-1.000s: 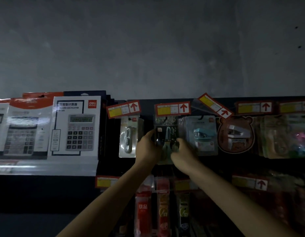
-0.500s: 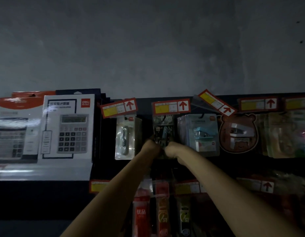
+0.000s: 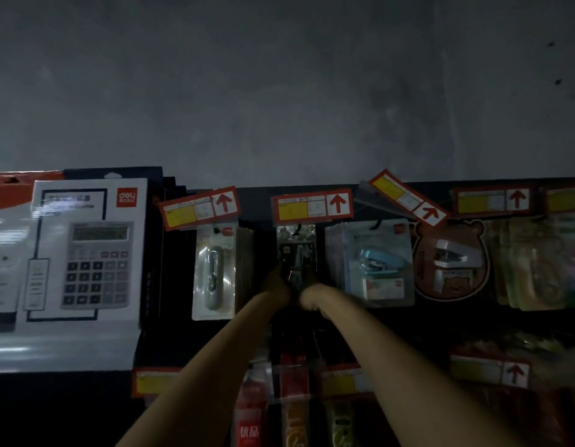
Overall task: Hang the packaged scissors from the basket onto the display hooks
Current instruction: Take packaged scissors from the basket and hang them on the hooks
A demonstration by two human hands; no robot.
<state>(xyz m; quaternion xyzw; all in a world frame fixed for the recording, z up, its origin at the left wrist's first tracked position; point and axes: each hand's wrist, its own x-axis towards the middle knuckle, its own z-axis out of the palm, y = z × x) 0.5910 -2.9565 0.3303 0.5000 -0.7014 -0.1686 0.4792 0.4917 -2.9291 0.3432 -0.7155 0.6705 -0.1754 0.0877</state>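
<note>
head view, left hand (image 3: 277,285), right hand (image 3: 313,295), both pinching glossy flat scissors pack (image 3: 297,253)

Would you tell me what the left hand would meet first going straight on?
The scissors pack, which the left hand seems to be holding; behind it, probably the dark display board, depth unclear.

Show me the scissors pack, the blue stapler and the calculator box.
scissors pack (image 3: 297,253), head view, on the card's front.
blue stapler (image 3: 378,262), head view, on the stapler's body.
calculator box (image 3: 96,262), head view, on the printed keypad.
</note>
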